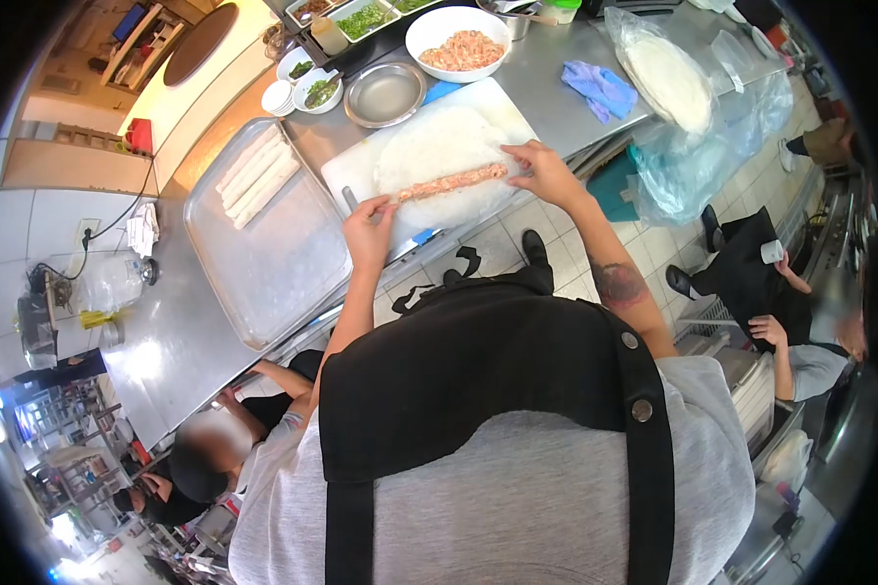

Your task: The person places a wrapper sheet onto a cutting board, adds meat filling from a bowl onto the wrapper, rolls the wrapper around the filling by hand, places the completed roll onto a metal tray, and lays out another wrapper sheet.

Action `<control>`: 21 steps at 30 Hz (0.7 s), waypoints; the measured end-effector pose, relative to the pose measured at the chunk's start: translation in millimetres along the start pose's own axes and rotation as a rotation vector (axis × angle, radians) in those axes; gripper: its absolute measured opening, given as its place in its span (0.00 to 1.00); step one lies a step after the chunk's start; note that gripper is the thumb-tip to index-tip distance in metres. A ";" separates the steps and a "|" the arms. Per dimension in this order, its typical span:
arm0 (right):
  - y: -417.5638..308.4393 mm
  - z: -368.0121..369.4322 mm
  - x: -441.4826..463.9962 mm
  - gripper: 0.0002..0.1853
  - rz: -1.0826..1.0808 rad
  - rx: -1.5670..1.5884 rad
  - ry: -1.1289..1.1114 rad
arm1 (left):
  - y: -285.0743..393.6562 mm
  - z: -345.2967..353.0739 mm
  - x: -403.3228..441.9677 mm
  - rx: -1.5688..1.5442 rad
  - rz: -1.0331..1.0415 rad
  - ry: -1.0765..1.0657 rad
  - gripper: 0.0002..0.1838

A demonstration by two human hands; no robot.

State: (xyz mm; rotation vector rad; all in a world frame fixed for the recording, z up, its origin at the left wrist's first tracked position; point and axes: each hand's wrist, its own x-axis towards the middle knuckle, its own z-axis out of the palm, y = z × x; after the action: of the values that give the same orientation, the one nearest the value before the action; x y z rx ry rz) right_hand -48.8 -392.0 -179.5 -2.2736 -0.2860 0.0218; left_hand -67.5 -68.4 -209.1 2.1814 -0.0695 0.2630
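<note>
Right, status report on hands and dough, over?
Left hand at one end of meat strip, right hand at the other. Strip lies on flat dough. Metal bowl beyond, not in the way.

So the counter (156, 327) is smooth metal, pretty glossy, with a bright glare on it. Shallow bowl (384, 95) looks like shiny metal too. The cutting board (346, 172) seems to be matt plastic, the blue rag (600, 90) is crumpled cloth, and the apron (478, 366) is matt black cloth.

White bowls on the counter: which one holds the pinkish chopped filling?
The largest bowl, just beyond the cutting board; the two smaller white bowls hold chopped greens.
</note>
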 end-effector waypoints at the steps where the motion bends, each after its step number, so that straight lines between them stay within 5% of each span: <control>1: 1.9 0.1 -0.7 0.25 -0.002 -0.001 -0.003 | 2.3 -1.7 -1.6 0.011 -0.045 0.048 0.12; 5: 3.1 8.2 -12.1 0.24 -0.029 -0.039 0.108 | 6.0 -6.9 -9.8 0.061 0.001 0.028 0.17; 7: -5.5 15.4 -24.7 0.25 -0.066 -0.074 0.172 | 11.6 -7.4 -17.3 0.144 0.215 0.009 0.19; 10: -6.1 37.0 -43.2 0.25 -0.372 -0.335 0.132 | 9.9 -4.8 -29.6 0.175 0.319 -0.096 0.19; 21: -10.1 39.2 -26.4 0.08 -0.411 -0.269 0.232 | 34.1 15.7 -26.3 0.176 0.461 -0.179 0.19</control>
State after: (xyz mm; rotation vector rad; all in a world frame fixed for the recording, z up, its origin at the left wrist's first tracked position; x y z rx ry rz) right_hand -80.8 -362.0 -199.9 -2.4080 -0.6578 -0.5172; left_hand -95.7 -102.3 -196.4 2.3383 -0.6773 0.3412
